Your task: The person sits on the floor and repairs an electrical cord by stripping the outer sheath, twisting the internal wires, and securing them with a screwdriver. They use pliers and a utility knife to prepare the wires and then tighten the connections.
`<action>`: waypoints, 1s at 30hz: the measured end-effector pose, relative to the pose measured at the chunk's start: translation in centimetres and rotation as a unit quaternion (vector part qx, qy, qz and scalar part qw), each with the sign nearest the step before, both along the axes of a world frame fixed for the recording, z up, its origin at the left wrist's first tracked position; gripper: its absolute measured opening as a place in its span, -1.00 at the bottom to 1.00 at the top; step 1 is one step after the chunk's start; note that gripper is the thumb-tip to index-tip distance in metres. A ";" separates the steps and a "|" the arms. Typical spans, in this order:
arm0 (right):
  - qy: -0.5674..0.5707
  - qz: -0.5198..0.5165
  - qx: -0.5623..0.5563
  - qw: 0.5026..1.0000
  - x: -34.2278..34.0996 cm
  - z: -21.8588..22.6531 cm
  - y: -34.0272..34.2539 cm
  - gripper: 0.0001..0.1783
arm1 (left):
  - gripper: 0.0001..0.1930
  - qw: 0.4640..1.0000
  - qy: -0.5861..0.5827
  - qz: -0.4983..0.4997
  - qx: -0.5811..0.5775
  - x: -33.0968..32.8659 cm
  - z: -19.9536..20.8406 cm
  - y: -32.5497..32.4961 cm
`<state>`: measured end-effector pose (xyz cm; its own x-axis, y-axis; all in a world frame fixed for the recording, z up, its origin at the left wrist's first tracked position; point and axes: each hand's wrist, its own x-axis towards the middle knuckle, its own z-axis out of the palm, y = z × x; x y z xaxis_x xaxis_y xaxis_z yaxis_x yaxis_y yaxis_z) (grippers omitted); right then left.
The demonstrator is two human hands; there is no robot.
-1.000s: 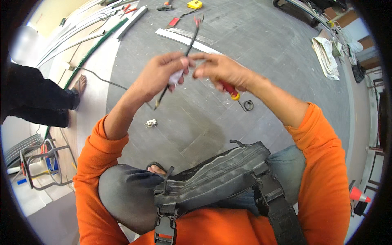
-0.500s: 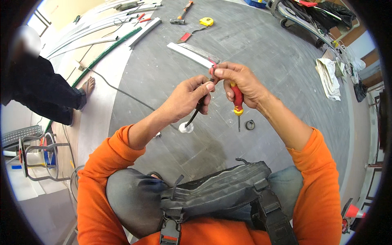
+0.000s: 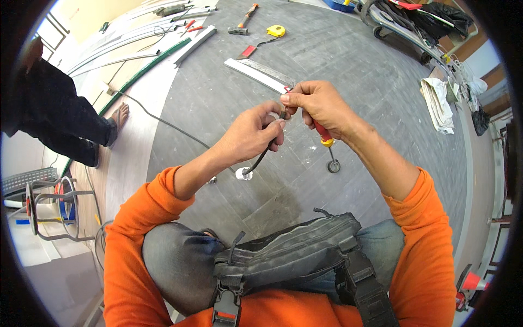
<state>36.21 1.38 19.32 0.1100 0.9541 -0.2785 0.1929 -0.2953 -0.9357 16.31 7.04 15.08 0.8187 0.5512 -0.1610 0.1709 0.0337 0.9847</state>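
My left hand (image 3: pixel 256 129) is closed round a black cable (image 3: pixel 260 160), which hangs down through a small white round fitting (image 3: pixel 244 173). My right hand (image 3: pixel 321 109) keeps a screwdriver (image 3: pixel 323 133) with a red and yellow handle under its curled fingers, shaft pointing down. Its thumb and forefinger pinch at the cable's end, where a bit of red wire (image 3: pixel 287 89) shows. The two hands almost meet, so the cable's tip is largely hidden. Below the screwdriver's shaft a roll of black tape (image 3: pixel 333 165) lies on the floor.
Ahead lie a white strip (image 3: pixel 256 75), a try square (image 3: pixel 272 72), a yellow tape measure (image 3: pixel 276 31) and a hammer (image 3: pixel 243 22). Metal profiles (image 3: pixel 195 46) and a green bar (image 3: pixel 139 76) lie at left, near a standing person (image 3: pixel 60 120). A loaded trolley (image 3: pixel 403 32) stands far right.
The screwdriver has swung right and its shaft now overlaps the tape roll. The white fitting has shifted slightly left and down. Both hands have turned a little, still holding the cable.
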 end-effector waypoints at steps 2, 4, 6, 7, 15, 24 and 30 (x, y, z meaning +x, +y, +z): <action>0.002 -0.017 0.008 1.000 0.1 0.0 -0.1 -0.66 | -0.79 0.999 -0.010 0.025 -0.022 0.1 0.6 -0.2; -0.020 -0.014 0.016 1.000 -0.4 0.3 0.0 -0.66 | -0.81 0.994 -0.066 0.047 -0.076 0.0 0.4 0.0; 0.002 -0.015 0.006 1.000 -0.4 0.3 0.1 -0.65 | -0.82 0.986 -0.094 0.058 -0.125 -0.1 0.1 0.4; 0.012 -0.016 0.001 1.000 -0.3 0.3 0.1 -0.64 | -0.82 0.983 -0.094 0.059 -0.147 -0.4 0.1 0.7; -0.074 0.011 0.080 0.994 -1.2 -0.4 -0.3 -0.71 | -0.80 0.975 -0.082 0.149 -0.141 -0.2 1.2 0.5; -0.191 -0.002 0.161 0.968 -3.4 -0.9 -0.2 -0.73 | -0.73 0.957 -0.105 0.228 -0.148 0.4 1.8 -0.1; -0.044 0.064 -0.043 0.996 -2.4 0.5 -0.1 -0.71 | -0.76 0.975 -0.057 0.178 -0.120 0.1 1.6 0.0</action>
